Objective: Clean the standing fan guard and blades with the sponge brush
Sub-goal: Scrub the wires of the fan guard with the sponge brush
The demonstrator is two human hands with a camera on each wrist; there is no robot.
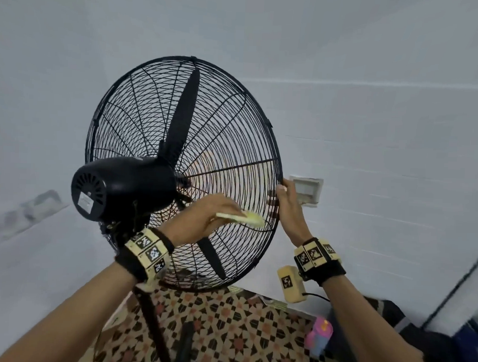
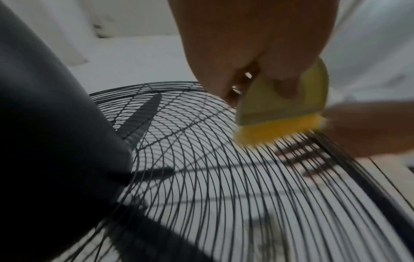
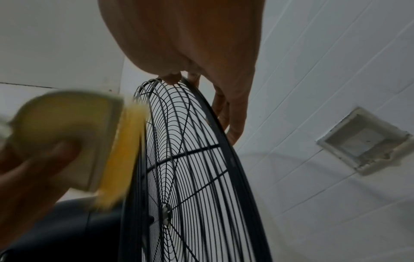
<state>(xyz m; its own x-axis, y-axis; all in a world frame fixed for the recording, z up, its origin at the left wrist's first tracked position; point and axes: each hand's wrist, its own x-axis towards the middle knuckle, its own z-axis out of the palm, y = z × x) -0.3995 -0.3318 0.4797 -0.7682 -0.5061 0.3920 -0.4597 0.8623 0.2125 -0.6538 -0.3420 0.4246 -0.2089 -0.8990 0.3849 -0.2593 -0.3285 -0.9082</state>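
Bare forearms; black wrist straps [image 1: 327, 273] carry cream blocks with square-patterned markers [image 1: 152, 252].

Just past the right hand, a white box [image 1: 307, 190] set into the tiled wall [image 1: 383, 131]. Down below it, a patterned floor [image 1: 227, 332] and a pink and blue bottle [image 1: 319, 336].

This is looking like a room in a home. White tiled walls [image 1: 369, 131] are rising behind a black standing fan [image 1: 178, 165], a recessed wall box [image 1: 308, 191] is sitting just beside the fan's guard, and a patterned floor mat [image 1: 227, 329] is lying below the fan, with a pink bottle [image 1: 319, 338] standing on it.
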